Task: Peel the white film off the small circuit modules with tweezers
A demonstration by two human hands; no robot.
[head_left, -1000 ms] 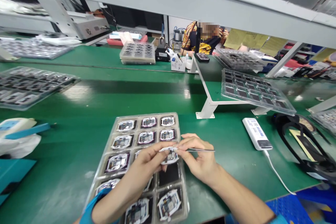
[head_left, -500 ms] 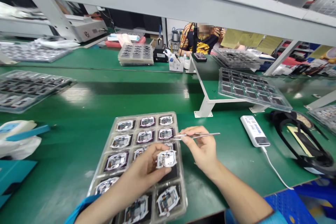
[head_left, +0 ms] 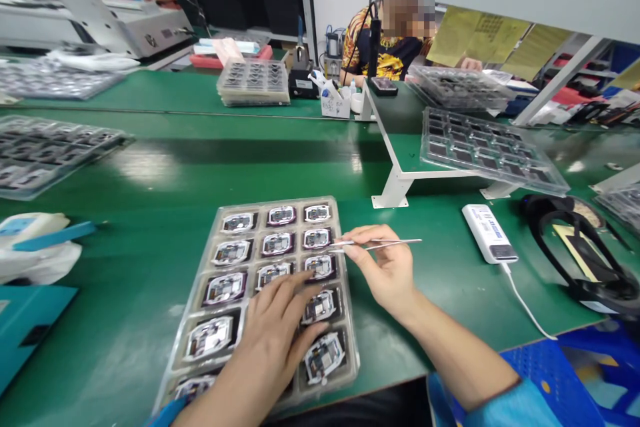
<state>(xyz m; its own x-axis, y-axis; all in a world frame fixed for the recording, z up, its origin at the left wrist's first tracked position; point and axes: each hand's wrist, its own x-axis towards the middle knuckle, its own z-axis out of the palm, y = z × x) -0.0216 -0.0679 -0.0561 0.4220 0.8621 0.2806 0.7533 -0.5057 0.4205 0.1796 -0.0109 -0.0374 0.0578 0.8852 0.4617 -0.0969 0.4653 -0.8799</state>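
A clear plastic tray (head_left: 200, 307) with several compartments lies on the green bench, each visible one holding a white-framed part with small electronics. My left hand (head_left: 273, 330) reaches over the tray, fingers apart. Its fingertips and thumb are near a white-framed part (head_left: 320, 307) that sits in a right-column compartment. Whether they touch it I cannot tell. My right hand (head_left: 387, 270) pinches metal tweezers (head_left: 395, 241) just right of the tray. The tweezer tips point left, near the right column. My left hand and forearm hide some lower compartments.
On a raised stand at right lies a tray of dark parts (head_left: 485, 147). A white device with a cable (head_left: 487, 230) and a black headband-like frame (head_left: 560, 280) are on the right. Another tray (head_left: 55, 150) is at left. A person (head_left: 380, 47) sits across the bench.
The part that my left hand held above the tray is now in a right-column compartment, and the fingers have spread. My right hand keeps the tweezers nearly still. The camera view has shifted slightly.
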